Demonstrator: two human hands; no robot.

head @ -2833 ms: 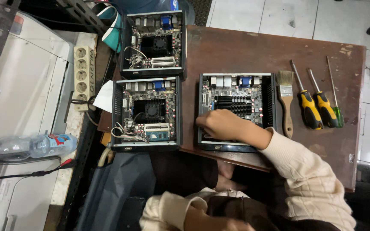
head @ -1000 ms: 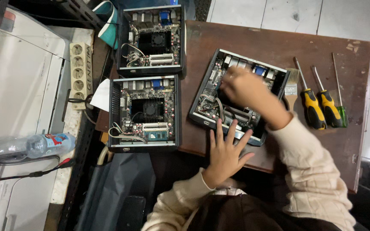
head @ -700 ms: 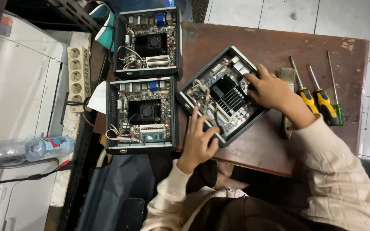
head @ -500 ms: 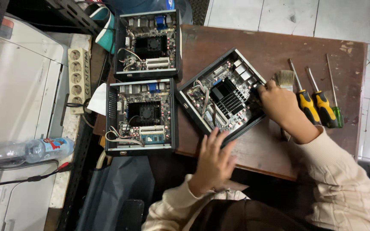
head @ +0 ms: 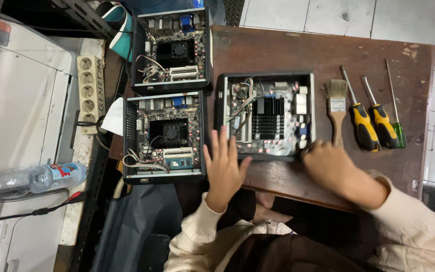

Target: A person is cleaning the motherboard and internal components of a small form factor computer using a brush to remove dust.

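Re-squared open case between hands

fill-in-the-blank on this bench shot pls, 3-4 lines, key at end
1. The left hand and right hand rest at the near edge of the open case with the ____ heatsink.
2. Right of that case lies a paintbrush, then ____ yellow-handled screwdrivers.
3. The thin screwdriver farthest right has a ____ handle.
4. In all, ____ open cases are in view.

Missing: finned; two; green; three

Red-blue label (bottle, far left)
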